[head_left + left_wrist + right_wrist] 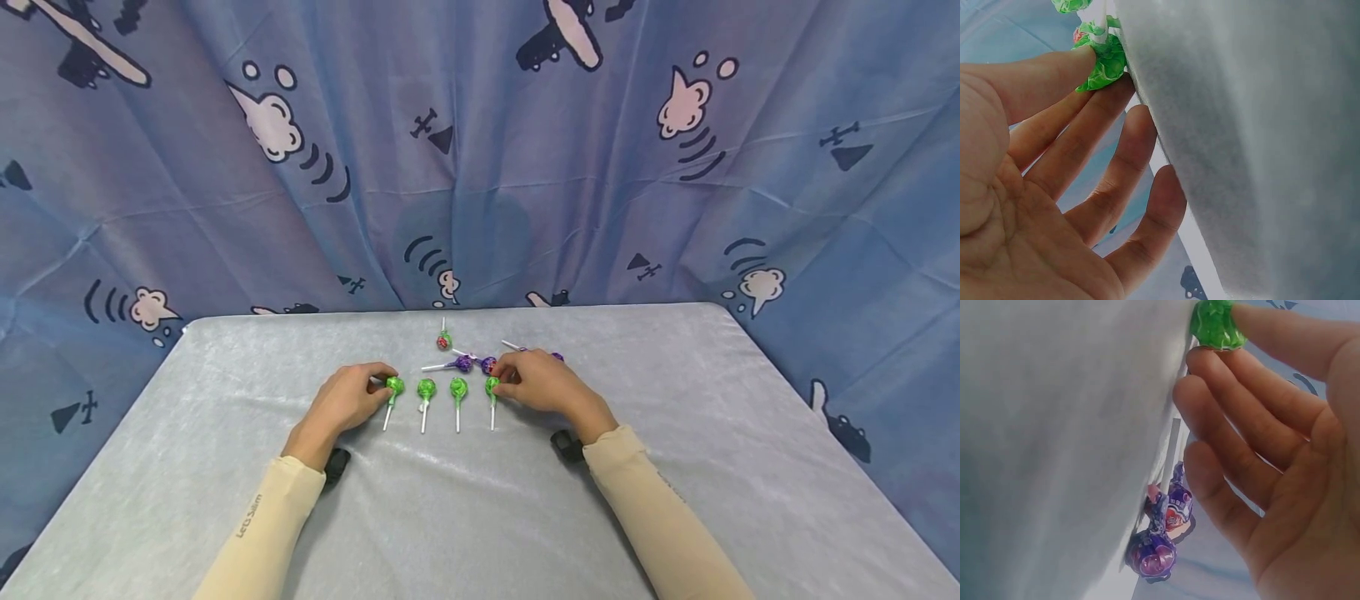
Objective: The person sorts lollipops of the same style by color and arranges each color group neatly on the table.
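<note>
Several green-wrapped lollipops lie in a row on the table, sticks toward the person. My left hand (349, 397) pinches the head of the leftmost green lollipop (394, 385) between thumb and fingers; the left wrist view shows its green wrapper (1109, 65) at the thumb tip. At the row's other end, my right hand (542, 382) pinches the rightmost green lollipop (492, 386), whose wrapper (1215, 328) shows in the right wrist view. Between the hands lie two more, a green lollipop (426, 389) and another green lollipop (458, 388), untouched.
Behind the row lie purple lollipops (464, 363), some partly hidden by the right hand. A red-and-green lollipop (444, 341) lies farther back. Grey cloth covers the table (420, 517); a blue patterned curtain (480, 167) hangs behind its far edge.
</note>
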Demonstrator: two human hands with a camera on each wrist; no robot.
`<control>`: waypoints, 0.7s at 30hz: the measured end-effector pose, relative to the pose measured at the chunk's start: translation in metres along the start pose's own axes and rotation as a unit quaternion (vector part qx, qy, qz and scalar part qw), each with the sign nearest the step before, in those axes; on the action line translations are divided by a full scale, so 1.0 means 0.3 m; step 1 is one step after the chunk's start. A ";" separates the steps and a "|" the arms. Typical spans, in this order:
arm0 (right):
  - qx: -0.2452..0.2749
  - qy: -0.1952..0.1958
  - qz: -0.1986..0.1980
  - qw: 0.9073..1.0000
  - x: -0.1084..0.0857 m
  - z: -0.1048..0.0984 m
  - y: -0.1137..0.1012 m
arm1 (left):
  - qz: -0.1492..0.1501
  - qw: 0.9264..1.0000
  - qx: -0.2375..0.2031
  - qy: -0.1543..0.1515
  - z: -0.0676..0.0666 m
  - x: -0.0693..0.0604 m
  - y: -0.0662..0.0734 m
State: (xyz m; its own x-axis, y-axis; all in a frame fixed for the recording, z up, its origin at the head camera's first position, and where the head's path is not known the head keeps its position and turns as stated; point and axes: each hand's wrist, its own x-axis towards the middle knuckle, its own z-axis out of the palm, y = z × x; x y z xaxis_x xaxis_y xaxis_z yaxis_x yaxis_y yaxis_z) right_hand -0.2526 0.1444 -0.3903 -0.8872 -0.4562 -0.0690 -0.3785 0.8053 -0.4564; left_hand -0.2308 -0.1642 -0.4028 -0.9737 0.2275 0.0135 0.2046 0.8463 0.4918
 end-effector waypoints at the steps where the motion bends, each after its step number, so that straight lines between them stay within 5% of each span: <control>1: -0.001 -0.001 0.001 1.000 0.001 0.000 -0.001 | 0.000 1.000 0.000 -0.001 0.000 0.000 0.000; 21: -0.007 0.004 -0.009 1.000 0.004 0.009 0.003 | 0.001 1.000 -0.005 0.001 0.004 0.002 -0.004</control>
State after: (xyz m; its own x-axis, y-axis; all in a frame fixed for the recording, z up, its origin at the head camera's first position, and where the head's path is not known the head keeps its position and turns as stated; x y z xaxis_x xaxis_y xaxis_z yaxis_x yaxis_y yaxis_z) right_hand -0.2533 0.1434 -0.3932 -0.8823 -0.4678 -0.0530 -0.3984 0.8019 -0.4451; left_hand -0.2316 -0.1645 -0.4044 -0.9734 0.2283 0.0168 0.2059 0.8411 0.5002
